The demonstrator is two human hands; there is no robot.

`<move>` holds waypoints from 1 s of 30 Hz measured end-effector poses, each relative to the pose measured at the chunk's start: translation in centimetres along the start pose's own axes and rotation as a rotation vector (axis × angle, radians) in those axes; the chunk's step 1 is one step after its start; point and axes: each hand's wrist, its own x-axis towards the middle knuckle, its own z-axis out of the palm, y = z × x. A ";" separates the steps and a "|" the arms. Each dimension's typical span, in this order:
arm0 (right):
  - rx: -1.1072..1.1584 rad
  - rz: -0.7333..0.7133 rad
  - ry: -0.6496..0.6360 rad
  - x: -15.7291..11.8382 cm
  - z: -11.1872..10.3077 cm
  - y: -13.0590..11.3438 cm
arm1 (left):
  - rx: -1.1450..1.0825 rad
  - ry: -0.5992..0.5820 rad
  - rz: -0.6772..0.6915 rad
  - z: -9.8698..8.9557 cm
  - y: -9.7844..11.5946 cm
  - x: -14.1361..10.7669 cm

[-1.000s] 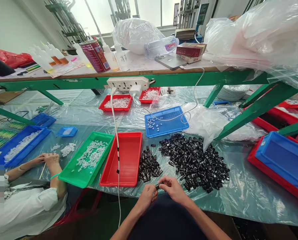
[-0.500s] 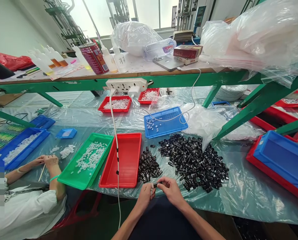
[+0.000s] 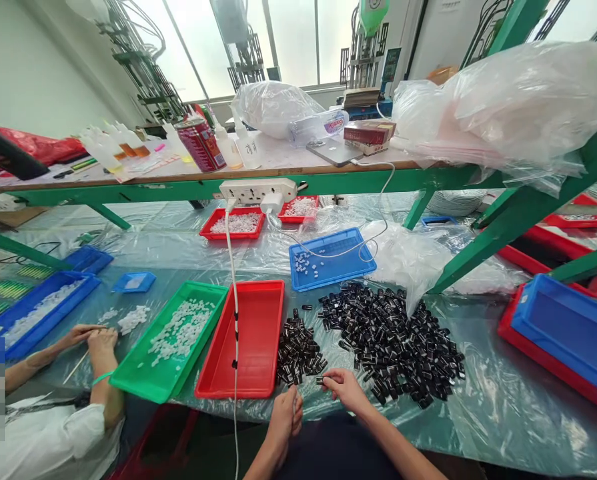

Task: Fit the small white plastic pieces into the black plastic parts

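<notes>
My right hand [image 3: 347, 390] pinches a small black plastic piece [image 3: 320, 381] between thumb and fingertips, just above the table's front edge. To its left, my left hand [image 3: 285, 415] is closed with the fingers curled in; what it holds, if anything, is hidden. A smaller heap of black pieces [image 3: 299, 348] lies just beyond my left hand. The larger heap of black pieces [image 3: 393, 337] spreads out beyond and to the right of my right hand.
A red tray [image 3: 243, 333] and a green tray [image 3: 128, 373] with white bits stand left. Behind the heaps is a blue tray [image 3: 338, 257]. A white cable [image 3: 235, 313] hangs across the red tray. At far left a co-worker's hands [image 3: 101, 340] work. Stacked trays [image 3: 568, 340] stand right.
My hands have come apart: they were together at one black piece, and now the right holds a black piece away from the left. The view has tilted upward slightly.
</notes>
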 end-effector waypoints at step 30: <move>-1.001 0.027 0.442 4.1 -3.9 -2.7 | -0.121 -0.427 -0.155 -0.7 -1.6 2.9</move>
